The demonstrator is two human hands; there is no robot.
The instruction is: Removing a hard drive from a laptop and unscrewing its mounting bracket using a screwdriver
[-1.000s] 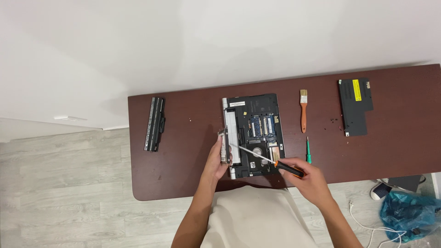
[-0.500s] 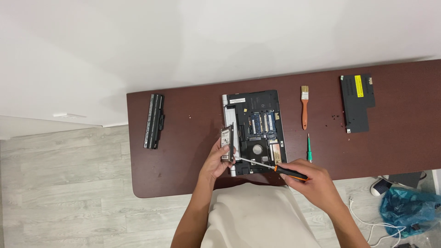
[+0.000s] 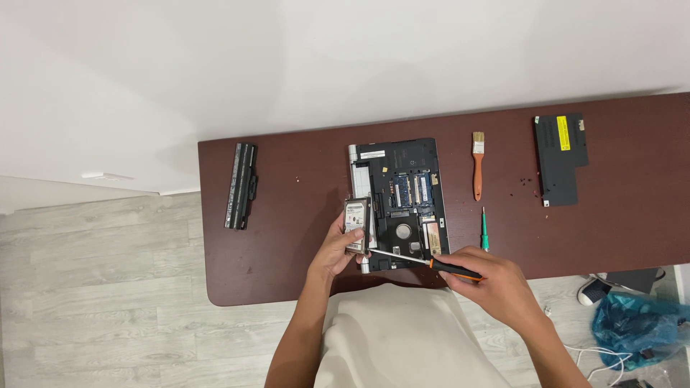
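An opened black laptop (image 3: pixel 411 188) lies bottom-up on the dark brown table (image 3: pixel 287 237), its boards exposed. My left hand (image 3: pixel 335 250) holds a silver hard drive (image 3: pixel 356 224) tilted up at the laptop's left edge. My right hand (image 3: pixel 490 282) grips a screwdriver (image 3: pixel 424 261) with a black and orange handle. Its long shaft points left, and the tip touches the lower side of the drive.
A black battery pack (image 3: pixel 241 185) lies at the table's left. An orange-handled brush (image 3: pixel 477 165) and a small green screwdriver (image 3: pixel 484 230) lie right of the laptop. A black cover panel (image 3: pixel 560 158) sits far right, with tiny screws near it. A blue bag (image 3: pixel 636 327) is on the floor.
The drive has been lifted and tilted up off the laptop's left edge. The screwdriver has swung lower, its tip now at the drive's lower side.
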